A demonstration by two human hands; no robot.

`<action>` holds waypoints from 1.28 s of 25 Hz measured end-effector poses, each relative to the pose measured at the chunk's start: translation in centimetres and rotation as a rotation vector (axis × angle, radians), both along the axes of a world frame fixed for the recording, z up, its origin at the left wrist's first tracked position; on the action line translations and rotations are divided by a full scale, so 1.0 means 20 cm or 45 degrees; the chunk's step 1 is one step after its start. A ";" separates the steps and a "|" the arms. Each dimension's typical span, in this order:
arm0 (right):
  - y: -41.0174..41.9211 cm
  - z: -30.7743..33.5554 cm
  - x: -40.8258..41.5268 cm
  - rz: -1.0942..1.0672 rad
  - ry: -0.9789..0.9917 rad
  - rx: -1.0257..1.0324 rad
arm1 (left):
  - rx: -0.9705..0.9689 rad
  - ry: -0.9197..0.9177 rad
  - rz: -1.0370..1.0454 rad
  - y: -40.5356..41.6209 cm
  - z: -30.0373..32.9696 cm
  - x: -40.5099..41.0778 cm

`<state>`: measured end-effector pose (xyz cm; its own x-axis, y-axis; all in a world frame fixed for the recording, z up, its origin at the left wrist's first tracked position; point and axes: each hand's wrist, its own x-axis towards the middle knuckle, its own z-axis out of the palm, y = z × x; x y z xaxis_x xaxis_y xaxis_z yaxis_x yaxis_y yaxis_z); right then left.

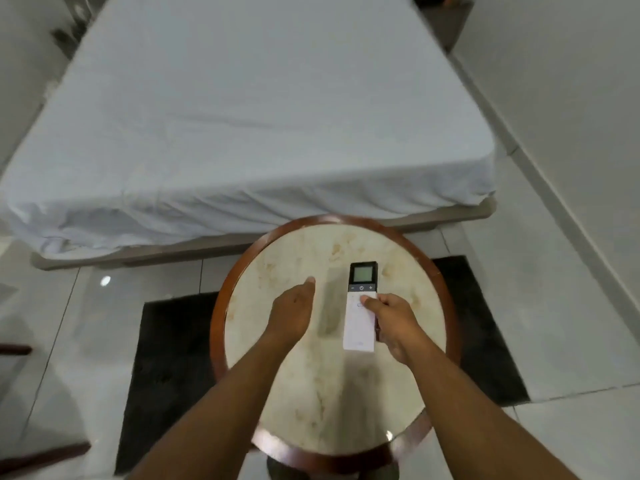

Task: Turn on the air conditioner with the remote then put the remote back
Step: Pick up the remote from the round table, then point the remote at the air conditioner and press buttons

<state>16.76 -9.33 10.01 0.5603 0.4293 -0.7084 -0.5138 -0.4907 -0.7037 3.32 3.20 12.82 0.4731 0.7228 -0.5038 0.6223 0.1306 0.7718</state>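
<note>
The right hand point(391, 320) grips the remote point(360, 306) above the round table point(446, 292), thumb on its face; the left hand point(294, 313) hovers open. Probably lifting: keep 1 firm grip and aim squarely before pressing.

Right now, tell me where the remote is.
In the head view, the remote is in the right hand, held over the right half of the round table, screen end toward the bed; the left hand hovers open beside it.
</note>
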 end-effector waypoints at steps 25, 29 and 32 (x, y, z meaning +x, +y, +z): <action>-0.90 3.23 0.72 -0.619 -1.143 0.788 | 2.309 -0.684 -0.530 -0.41 3.04 1.22; -1.03 3.52 0.67 -0.649 -1.308 0.752 | 2.323 -0.836 -0.398 -0.53 3.31 1.24; -1.12 3.67 0.65 -0.711 -1.418 0.732 | 2.304 -0.906 -0.366 -0.63 3.44 1.23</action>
<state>29.71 -31.74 83.33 0.9041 0.0385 0.4256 0.4210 0.0914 -0.9025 27.94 -9.46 81.54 0.3997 -0.0380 0.9159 0.0466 -0.9970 -0.0617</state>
